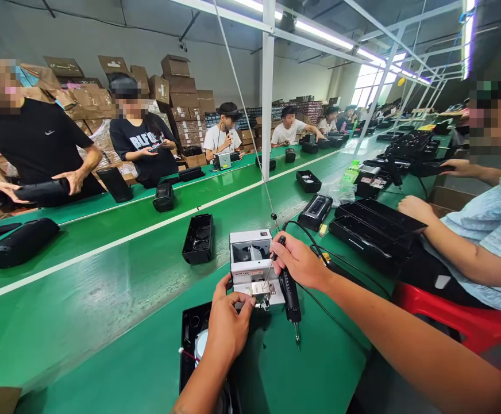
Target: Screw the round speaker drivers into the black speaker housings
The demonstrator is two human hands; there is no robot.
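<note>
A white screw feeder with a clear window stands on the green work surface in front of me. My left hand grips its lower front corner, the thumb against the metal block there. In my right hand is a small screwdriver with a black handle, its thin shaft slanting down to that block. Just under this hand an electric screwdriver points its bit downward; whether the fingers also touch it I cannot tell. Partly behind my left forearm lies a black speaker housing.
A green conveyor belt runs past, carrying a black open case and other speaker parts. Black panels are stacked at right beside a co-worker's arm. A red stool stands nearby. Several co-workers line the far side.
</note>
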